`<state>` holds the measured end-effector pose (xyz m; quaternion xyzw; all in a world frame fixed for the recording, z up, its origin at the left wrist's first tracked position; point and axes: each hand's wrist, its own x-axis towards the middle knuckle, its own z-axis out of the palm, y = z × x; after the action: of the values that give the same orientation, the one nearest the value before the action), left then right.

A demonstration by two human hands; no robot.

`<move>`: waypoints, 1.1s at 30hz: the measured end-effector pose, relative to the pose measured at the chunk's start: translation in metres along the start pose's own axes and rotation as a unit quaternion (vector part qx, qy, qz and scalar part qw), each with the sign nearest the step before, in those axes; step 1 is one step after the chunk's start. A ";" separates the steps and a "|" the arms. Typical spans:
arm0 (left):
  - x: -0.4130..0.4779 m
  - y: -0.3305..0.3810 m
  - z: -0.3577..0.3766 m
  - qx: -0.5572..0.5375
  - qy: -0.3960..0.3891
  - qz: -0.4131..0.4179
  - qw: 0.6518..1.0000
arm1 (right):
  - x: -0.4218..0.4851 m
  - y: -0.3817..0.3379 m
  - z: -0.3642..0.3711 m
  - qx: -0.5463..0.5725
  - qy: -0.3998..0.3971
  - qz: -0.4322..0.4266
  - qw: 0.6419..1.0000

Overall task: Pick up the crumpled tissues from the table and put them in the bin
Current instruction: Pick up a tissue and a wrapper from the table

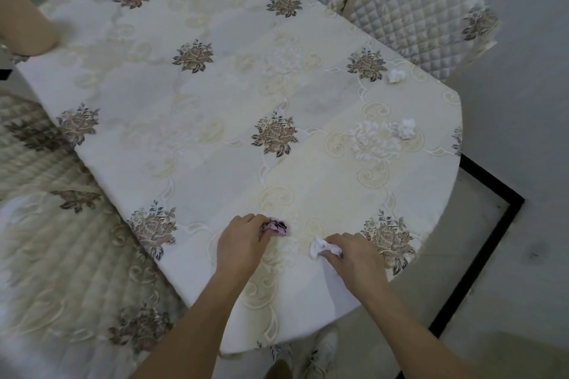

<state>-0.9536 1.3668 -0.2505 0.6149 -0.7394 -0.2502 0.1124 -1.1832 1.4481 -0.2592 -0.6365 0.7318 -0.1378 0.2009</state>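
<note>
My left hand is closed around a pink crumpled tissue at the near edge of the table. A white crumpled tissue sits in the fingers of my right hand, just to the right. Two more white crumpled tissues lie loose on the floral cloth: one near the right edge, another farther back on the right. No bin is in view.
Quilted chairs stand at the far right and at the near left. Another person's arm rests at the table's far left corner. A black floor strip runs right of the table. My shoes show below.
</note>
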 end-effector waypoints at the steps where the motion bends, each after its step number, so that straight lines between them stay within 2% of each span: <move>1: -0.001 -0.001 0.001 -0.007 -0.003 -0.006 1.000 | 0.000 0.000 -0.001 0.019 -0.010 0.024 0.999; 4: -0.006 0.001 0.000 -0.067 0.008 -0.032 0.997 | 0.000 -0.004 -0.008 0.105 -0.018 0.079 0.991; 8: -0.016 0.019 -0.014 -0.137 0.044 -0.050 0.988 | -0.003 -0.015 -0.029 0.194 0.028 0.129 0.972; 12: -0.026 0.050 -0.040 -0.264 0.093 -0.093 0.955 | -0.002 -0.029 -0.052 0.249 0.077 0.139 0.955; 15: -0.036 0.071 -0.059 -0.326 0.122 -0.093 0.933 | -0.003 -0.043 -0.076 0.278 0.108 0.129 0.946; 21: -0.057 0.097 -0.091 -0.341 0.179 -0.058 0.921 | -0.011 -0.064 -0.117 0.326 0.164 0.115 0.924; 26: -0.080 0.112 -0.110 -0.348 0.218 -0.046 0.911 | -0.022 -0.077 -0.139 0.354 0.180 0.070 0.915; 33: -0.126 0.109 -0.122 -0.322 0.275 -0.070 0.903 | -0.041 -0.095 -0.143 0.350 0.136 -0.004 0.927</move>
<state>-0.9617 1.4727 -0.0737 0.6395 -0.5138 -0.3027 0.4851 -1.1625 1.4668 -0.0852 -0.5036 0.6553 -0.4710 0.3085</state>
